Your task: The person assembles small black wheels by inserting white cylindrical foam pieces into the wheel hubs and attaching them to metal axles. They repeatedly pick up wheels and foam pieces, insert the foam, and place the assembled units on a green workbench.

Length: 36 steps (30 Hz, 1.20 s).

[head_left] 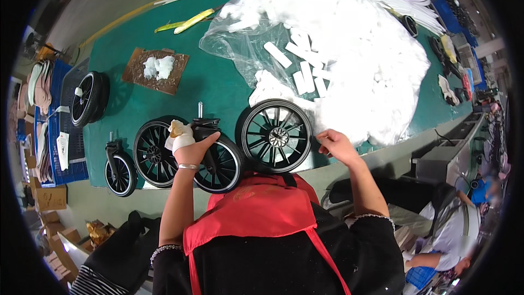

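Two wheels (188,158) under left hand (188,145); third wheel (277,135) beside right hand (335,145).

Double wheel assembly (188,155): two black spoked wheels with pale rims, joined by black fork bracket with short metal stem pointing up; lies flat at near edge of green table. Single black spoked wheel (276,135): silver hub, lies flat just right of assembly, partly over clear plastic bag's edge, close to table's front edge.
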Each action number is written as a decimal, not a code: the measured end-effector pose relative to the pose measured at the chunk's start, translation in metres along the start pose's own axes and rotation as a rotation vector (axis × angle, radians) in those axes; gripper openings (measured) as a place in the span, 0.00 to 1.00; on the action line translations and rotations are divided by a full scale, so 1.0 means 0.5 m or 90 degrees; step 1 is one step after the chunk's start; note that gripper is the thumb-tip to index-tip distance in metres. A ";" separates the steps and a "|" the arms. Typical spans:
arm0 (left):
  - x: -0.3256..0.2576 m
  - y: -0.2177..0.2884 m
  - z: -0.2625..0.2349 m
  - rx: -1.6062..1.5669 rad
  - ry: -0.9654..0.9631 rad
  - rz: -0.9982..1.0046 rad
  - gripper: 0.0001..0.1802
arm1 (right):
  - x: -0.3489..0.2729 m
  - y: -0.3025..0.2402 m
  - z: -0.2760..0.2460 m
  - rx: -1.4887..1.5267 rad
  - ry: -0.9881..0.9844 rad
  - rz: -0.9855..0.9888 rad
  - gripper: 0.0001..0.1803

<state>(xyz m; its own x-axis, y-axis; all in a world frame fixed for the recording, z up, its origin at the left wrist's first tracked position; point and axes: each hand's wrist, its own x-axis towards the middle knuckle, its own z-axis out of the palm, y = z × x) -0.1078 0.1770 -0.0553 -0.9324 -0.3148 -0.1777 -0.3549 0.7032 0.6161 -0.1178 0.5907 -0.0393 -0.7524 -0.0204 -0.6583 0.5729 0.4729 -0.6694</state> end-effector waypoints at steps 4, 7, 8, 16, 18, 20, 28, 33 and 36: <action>0.031 0.049 0.020 0.219 0.006 -0.013 0.43 | 0.087 -0.096 -0.054 0.024 0.053 -0.221 0.10; 0.053 0.048 0.045 0.205 -0.006 -0.043 0.40 | 0.218 -0.151 -0.069 -0.078 0.199 -0.435 0.14; 0.058 0.044 0.052 0.178 -0.011 -0.059 0.39 | 0.283 -0.130 -0.087 -0.209 0.278 -0.503 0.16; 0.038 0.030 0.091 0.263 0.066 -0.087 0.39 | 0.437 -0.046 -0.310 -0.315 0.269 -0.281 0.27; 0.036 0.032 0.102 0.208 0.086 -0.102 0.37 | 0.449 -0.019 -0.306 -0.566 0.244 -0.445 0.25; 0.012 0.038 0.108 0.246 0.192 -0.030 0.34 | 0.346 -0.161 -0.227 -0.559 0.023 -0.276 0.24; -0.024 0.193 0.086 0.192 0.280 0.158 0.23 | 0.407 -0.149 -0.206 -0.487 0.097 -0.358 0.21; -0.099 0.216 0.112 -0.087 0.199 0.153 0.22 | 0.345 -0.184 -0.073 -0.533 0.089 -0.475 0.18; -0.142 0.272 0.103 -0.104 0.061 0.217 0.22 | 0.359 -0.169 -0.010 -0.644 0.166 -0.459 0.18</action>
<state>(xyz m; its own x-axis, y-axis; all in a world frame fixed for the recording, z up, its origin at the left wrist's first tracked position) -0.0937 0.3278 0.0015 -0.9814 -0.1451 0.1260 -0.0035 0.6690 0.7432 -0.3029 0.5513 -0.0994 -0.8969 -0.4328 -0.0913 -0.4075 0.8888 -0.2097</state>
